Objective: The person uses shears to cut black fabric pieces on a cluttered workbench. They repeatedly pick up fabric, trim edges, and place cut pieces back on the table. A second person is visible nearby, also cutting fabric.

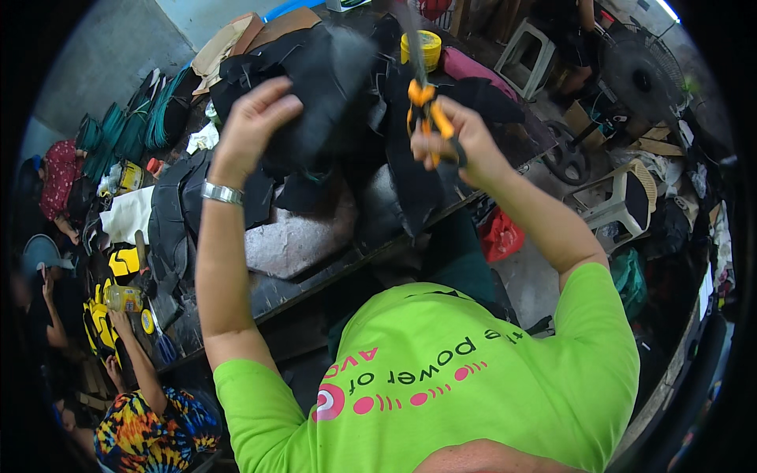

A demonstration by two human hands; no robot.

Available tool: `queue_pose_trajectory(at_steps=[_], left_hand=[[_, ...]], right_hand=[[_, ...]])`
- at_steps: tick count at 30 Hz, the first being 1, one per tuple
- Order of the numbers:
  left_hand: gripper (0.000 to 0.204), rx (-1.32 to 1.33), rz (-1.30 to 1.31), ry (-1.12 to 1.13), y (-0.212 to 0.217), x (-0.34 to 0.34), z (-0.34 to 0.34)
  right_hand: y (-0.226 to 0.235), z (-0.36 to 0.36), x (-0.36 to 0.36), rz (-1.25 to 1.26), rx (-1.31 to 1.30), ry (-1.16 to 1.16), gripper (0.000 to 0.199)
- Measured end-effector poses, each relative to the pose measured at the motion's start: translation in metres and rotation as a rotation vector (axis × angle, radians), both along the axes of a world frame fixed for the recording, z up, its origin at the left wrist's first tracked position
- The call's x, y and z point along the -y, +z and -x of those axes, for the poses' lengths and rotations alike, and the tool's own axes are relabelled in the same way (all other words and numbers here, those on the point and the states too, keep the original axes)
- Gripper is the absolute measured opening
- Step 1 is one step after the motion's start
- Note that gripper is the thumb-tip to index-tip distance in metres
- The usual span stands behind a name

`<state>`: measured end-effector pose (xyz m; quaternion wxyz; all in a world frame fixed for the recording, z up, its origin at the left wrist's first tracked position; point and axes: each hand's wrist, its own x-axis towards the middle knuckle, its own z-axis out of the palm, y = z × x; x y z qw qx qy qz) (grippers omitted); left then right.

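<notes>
My left hand (254,118) is raised over the workbench and grips a piece of black sheet material (327,87), held up in front of me. My right hand (457,138) is closed around the orange handles of a pair of scissors (422,98); the blades point up and away, at the right edge of the black piece. A metal watch band sits on my left wrist. Below the hands lies a heap of more black cut pieces (394,189) on the dark workbench (276,292).
A yellow tape roll (422,47) stands at the bench's far side. Plastic stools (623,197) and a fan (643,75) are on the right. A person in a tie-dye shirt (150,426) works at lower left beside yellow-and-black pieces (98,319); another sits further left.
</notes>
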<state>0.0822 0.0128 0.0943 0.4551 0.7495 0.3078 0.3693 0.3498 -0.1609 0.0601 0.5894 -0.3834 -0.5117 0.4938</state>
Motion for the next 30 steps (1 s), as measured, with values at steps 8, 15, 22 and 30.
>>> queue_pose_trajectory(at_steps=[8,15,22,30], left_hand=[[0.038,-0.174,0.201,-0.273,-0.049,0.058,-0.002],[0.018,-0.022,0.452,-0.226,-0.041,0.061,0.02],[0.033,0.114,0.488,-0.328,-0.048,0.052,0.039],[0.029,0.0,0.37,-0.41,-0.038,0.054,0.041]], right_hand=[[-0.064,0.002,0.03,0.469,-0.008,0.198,0.027],[-0.061,-0.008,0.049,0.389,-0.058,0.308,0.034],[-0.071,-0.006,0.062,0.433,-0.151,0.531,0.051],[-0.076,-0.008,0.067,0.509,-0.163,0.62,0.063]])
